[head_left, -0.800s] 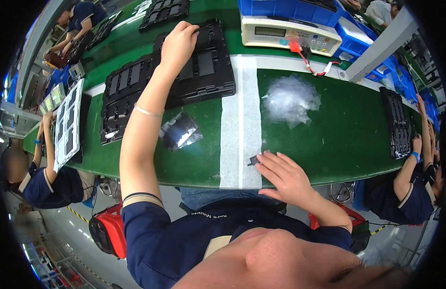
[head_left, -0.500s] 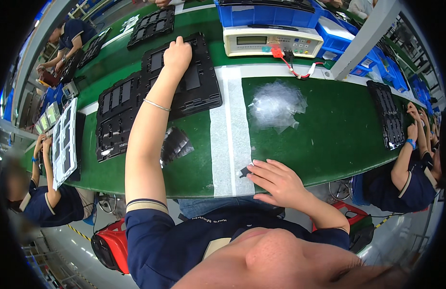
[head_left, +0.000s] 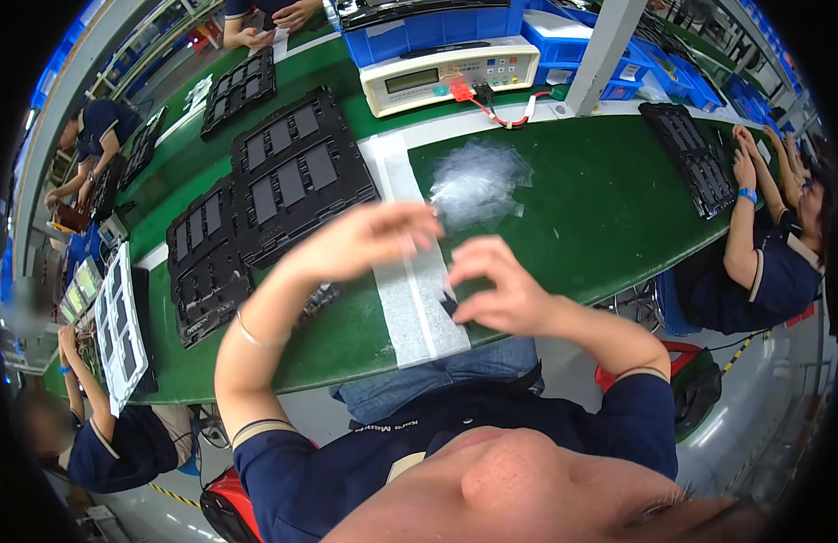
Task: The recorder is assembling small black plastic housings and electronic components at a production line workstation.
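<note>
My left hand [head_left: 369, 242] is in the air over the white strip [head_left: 410, 317], fingers loosely apart and slightly blurred, with nothing visible in them. Close by on its right, my right hand [head_left: 500, 288] curls its thumb and fingers around a small black piece [head_left: 450, 306] above the strip. Beyond my left forearm lies a black plastic tray [head_left: 351, 172] with several dark grey rectangular pads set in it. A second black tray [head_left: 195, 308] adjoins it on the left. Dark shiny film [head_left: 321, 299] is partly hidden under my left forearm.
Clear film pieces [head_left: 480, 185] lie heaped right of the strip. A white bench meter [head_left: 451, 77] with red and black leads stands at the back, before a blue bin [head_left: 428, 36]. A grey post [head_left: 604, 59] rises behind. Co-workers sit left and right; another black tray [head_left: 686, 158] lies right.
My left hand has left the black tray and come back toward my right hand. My right hand has lifted off the strip with its fingers curled. The view has shifted.
</note>
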The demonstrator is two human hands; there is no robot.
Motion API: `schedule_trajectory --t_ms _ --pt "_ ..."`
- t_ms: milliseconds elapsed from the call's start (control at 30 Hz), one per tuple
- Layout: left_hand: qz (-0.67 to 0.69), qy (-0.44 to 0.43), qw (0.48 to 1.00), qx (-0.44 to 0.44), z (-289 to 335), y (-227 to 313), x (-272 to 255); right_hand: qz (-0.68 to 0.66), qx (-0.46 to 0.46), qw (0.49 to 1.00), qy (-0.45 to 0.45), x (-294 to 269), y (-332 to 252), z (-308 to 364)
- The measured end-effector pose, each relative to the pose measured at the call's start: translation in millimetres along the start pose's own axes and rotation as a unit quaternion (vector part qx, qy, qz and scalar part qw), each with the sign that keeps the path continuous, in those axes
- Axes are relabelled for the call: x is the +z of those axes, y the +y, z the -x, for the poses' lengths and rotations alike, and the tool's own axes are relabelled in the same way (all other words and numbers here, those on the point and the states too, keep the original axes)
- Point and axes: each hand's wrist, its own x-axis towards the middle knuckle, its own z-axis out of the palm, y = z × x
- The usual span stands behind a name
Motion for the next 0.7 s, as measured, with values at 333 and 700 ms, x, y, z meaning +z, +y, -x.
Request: schedule_trajectory --t_ms 333,700 --pt "0.046 0.228 0.972 0.032 40.7 -41.1 28.4 -0.104 0.079 0.988 -0.088 17.2 35.2 -65.3" --pt "0.027 0.128 0.991 -0.012 42.1 -48.8 34.4 -0.270 0.137 0.933 -0.197 26.1 52.3 -50.6"
